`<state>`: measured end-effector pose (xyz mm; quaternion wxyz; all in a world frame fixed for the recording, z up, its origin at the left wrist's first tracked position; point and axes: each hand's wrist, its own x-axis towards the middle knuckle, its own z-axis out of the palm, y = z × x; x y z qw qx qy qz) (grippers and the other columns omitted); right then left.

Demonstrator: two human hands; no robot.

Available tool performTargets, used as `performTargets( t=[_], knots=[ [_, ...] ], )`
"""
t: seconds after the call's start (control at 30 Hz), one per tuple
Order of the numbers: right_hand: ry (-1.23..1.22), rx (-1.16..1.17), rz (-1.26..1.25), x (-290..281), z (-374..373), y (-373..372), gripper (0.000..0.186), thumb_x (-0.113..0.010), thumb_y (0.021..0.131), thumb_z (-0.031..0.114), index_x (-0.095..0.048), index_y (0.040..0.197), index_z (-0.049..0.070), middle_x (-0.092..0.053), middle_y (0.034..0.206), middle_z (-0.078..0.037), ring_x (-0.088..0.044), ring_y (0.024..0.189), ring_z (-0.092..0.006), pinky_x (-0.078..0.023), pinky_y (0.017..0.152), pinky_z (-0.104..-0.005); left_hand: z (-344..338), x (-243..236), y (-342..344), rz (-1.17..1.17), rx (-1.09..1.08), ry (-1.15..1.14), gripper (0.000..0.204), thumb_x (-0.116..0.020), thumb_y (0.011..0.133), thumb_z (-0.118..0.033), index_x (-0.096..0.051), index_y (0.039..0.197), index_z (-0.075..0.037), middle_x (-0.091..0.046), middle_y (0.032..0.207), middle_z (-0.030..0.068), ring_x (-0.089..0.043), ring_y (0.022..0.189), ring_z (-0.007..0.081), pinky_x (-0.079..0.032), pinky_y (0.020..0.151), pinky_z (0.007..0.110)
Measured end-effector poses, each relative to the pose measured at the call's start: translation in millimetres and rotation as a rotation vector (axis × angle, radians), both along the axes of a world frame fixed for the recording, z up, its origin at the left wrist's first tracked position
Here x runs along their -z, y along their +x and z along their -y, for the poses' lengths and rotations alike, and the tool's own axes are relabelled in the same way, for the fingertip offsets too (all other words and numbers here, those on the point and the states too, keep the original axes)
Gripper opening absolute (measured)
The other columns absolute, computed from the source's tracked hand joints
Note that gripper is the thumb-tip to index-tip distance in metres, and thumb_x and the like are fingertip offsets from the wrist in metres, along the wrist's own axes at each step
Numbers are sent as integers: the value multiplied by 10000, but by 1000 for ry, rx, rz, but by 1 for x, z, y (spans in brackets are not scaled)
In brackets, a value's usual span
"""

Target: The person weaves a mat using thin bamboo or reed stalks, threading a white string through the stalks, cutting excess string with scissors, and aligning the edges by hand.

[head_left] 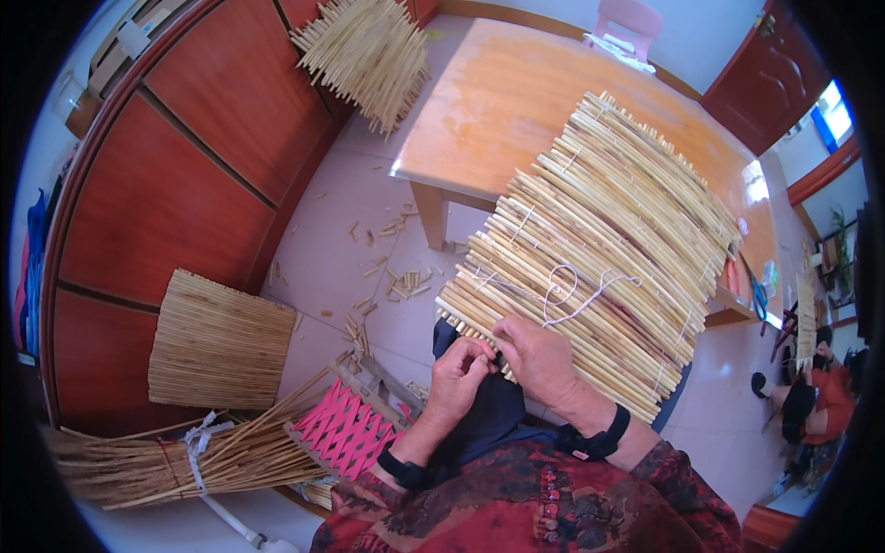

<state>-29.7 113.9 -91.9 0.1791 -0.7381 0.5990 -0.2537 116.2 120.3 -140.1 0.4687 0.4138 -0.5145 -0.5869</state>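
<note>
A mat of pale reed stalks [590,230] tied in rows with white string lies over my lap and the table edge. At its near left corner, my left hand [458,373] is closed in a pinch; what its fingers hold is too small to make out. Close beside it, my right hand [539,362] rests on the mat's near edge with fingers curled down. Whatever its fingertips grip is hidden. A loose loop of white string [564,293] lies on top of the stalks just beyond my right hand.
A wooden table [461,101] supports the mat's far part, with blue-handled scissors [759,300] at its right edge. Cut stalk pieces [406,284] litter the floor. To the left are a finished-looking reed panel [221,341], a tied stalk bundle [184,461] and a pink-strapped stool [346,429]. Another person [820,405] sits far right.
</note>
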Motion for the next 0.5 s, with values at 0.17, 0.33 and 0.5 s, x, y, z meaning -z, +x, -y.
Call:
performTargets(
  t=[0.17, 0.33, 0.5],
  knots=[
    [3, 3, 13, -1, 0, 0, 142, -607, 773, 139, -538, 890, 100, -604, 805, -75, -610, 748, -266, -471, 595, -368, 1, -2, 1, -8, 11, 4, 50, -491, 835, 37, -538, 842, 23, -560, 865, 52, -576, 713, 99, -488, 657, 230],
    [31, 2, -29, 1, 0, 1, 156, -615, 771, 132, -552, 910, 96, -616, 830, -77, -617, 752, -273, -478, 605, -360, 1, 9, 3, -112, 26, 0, 43, -501, 843, 28, -544, 845, 17, -561, 890, 56, -579, 729, 104, -489, 685, 235],
    [10, 4, -16, 0, 0, -1, 218, -641, 759, 149, -551, 956, 124, -628, 841, -75, -621, 749, -274, -479, 589, -356, -7, 3, -7, -139, -72, 35, 30, -522, 847, 18, -550, 855, 24, -567, 942, 73, -589, 736, 114, -492, 698, 239]
  ],
)
